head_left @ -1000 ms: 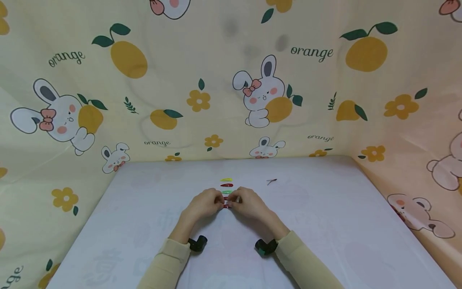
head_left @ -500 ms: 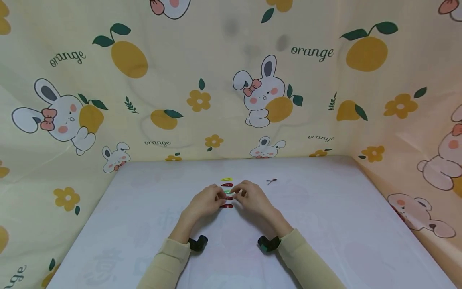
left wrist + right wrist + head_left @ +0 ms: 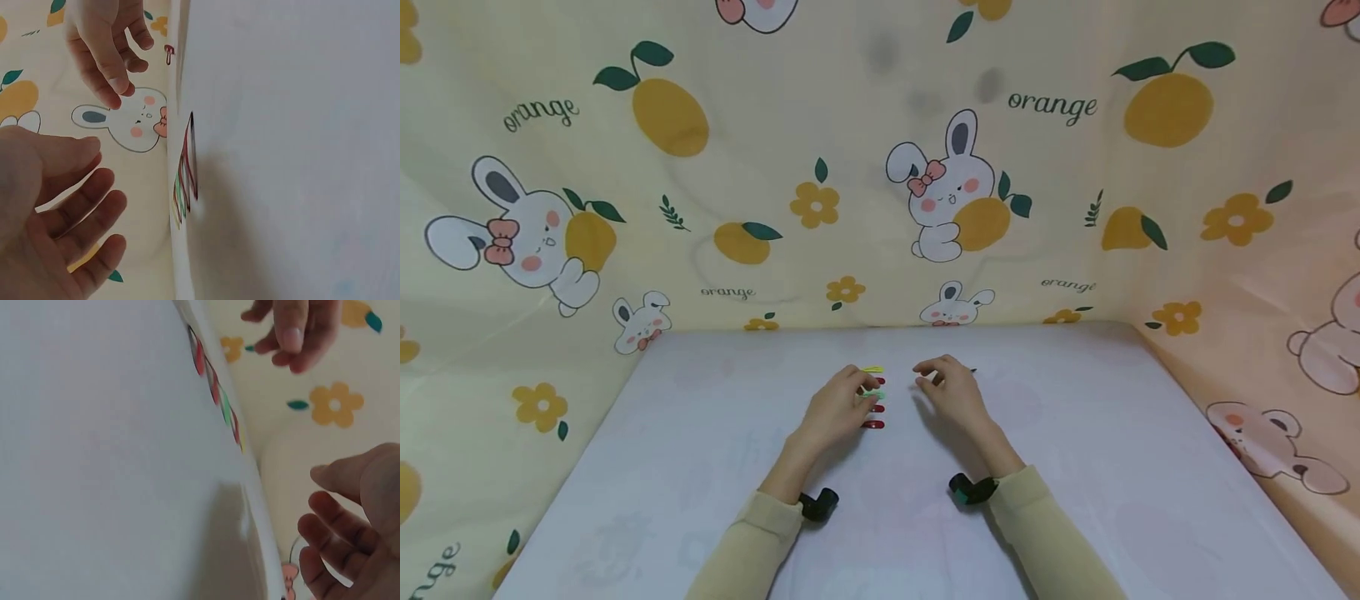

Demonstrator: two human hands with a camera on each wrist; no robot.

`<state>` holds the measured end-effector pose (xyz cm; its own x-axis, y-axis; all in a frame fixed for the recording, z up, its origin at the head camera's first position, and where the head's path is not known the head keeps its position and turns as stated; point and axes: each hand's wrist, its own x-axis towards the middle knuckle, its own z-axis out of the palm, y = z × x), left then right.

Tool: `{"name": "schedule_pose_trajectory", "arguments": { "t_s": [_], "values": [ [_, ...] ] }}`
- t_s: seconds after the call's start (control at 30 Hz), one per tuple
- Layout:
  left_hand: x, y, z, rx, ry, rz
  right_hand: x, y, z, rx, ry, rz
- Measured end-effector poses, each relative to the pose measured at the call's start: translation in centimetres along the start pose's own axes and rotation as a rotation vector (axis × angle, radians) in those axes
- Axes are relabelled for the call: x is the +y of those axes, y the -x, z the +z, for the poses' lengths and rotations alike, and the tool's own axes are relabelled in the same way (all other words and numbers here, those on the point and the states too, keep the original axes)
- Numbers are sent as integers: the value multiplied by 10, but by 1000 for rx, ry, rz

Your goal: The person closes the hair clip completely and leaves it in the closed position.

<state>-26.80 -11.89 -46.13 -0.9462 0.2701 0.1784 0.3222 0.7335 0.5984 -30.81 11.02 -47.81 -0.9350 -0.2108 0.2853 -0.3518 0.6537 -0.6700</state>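
A column of snap hair clips lies on the white table. From far to near, in the head view, come a yellow hair clip [image 3: 874,369], a red hair clip [image 3: 881,381], a green hair clip [image 3: 878,395] and two more red hair clips [image 3: 874,425]. My left hand [image 3: 837,408] hovers at their left and covers part of them; its fingers are loosely bent with nothing between them. To the right, my right hand [image 3: 957,398] is raised, thumb and fingers apart and bare. Behind it, a separate hair clip [image 3: 169,54] is mostly hidden in the head view.
The white table [image 3: 737,533] stretches out around the clips. A cream cloth [image 3: 865,100] printed with rabbits and oranges hangs behind and at both sides. Each wrist wears a small black camera [image 3: 820,505].
My right hand has moved away from the clips, rightward and farther back, now covering most of the separate clip. The left hand has shifted slightly farther back. Both hands have left the near clips.
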Motion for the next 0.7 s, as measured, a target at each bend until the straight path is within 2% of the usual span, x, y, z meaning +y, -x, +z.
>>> {"name": "schedule_pose_trajectory", "arguments": {
  "t_s": [0.1,0.3,0.7],
  "values": [
    [3,-1,3,32,-9,33,10,-2,-7,26,-4,41],
    [10,-6,9,70,-30,55,26,-3,-22,27,-23,162],
    [22,-19,18,57,-16,68,47,-3,-35,75,-23,251]
  ]
}}
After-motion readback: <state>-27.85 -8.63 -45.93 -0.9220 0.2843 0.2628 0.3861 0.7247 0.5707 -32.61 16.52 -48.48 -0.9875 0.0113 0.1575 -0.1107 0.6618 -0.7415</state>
